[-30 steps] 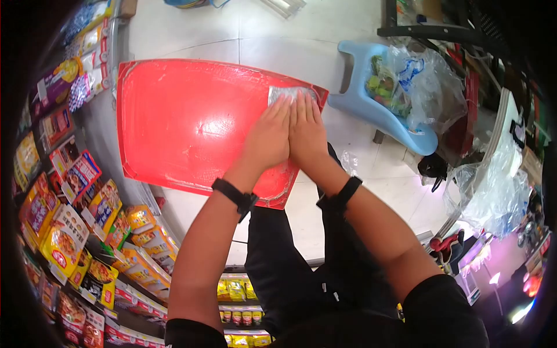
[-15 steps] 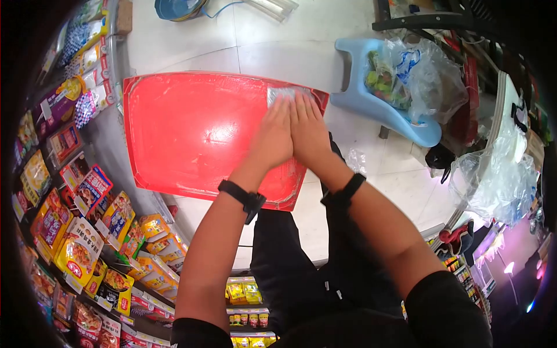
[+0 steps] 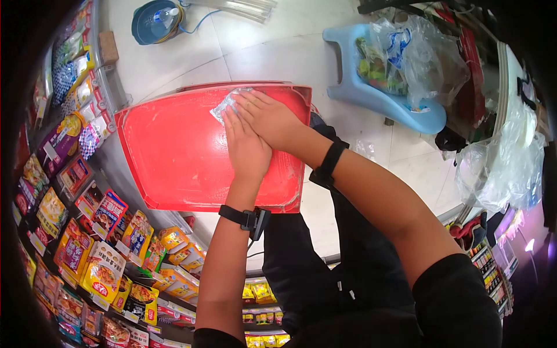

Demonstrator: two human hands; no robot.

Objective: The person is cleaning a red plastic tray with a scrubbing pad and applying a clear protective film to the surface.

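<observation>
A crumpled silvery sheet (image 3: 223,109) lies on the far middle of a red tray-like top (image 3: 168,153) with a raised rim and pale smears. My left hand (image 3: 246,142) lies flat, fingertips on the near right edge of the sheet. My right hand (image 3: 270,119) is stretched out beside and partly over my left, its fingertips pressing the sheet's right end. The fingers of both hands are straight, and part of the sheet is hidden beneath them. Black bands circle both wrists.
Shelves of packaged food (image 3: 104,272) run along the left. A light blue plastic stool (image 3: 348,49) stands at the right with plastic bags (image 3: 429,64) on it. At the back sits a blue bucket (image 3: 142,29) holding a bottle. More clear bags (image 3: 499,168) hang at the far right.
Both hands and the silvery sheet have moved left across the red top, away from its right corner. The view has shifted, bringing more of the bucket into sight.
</observation>
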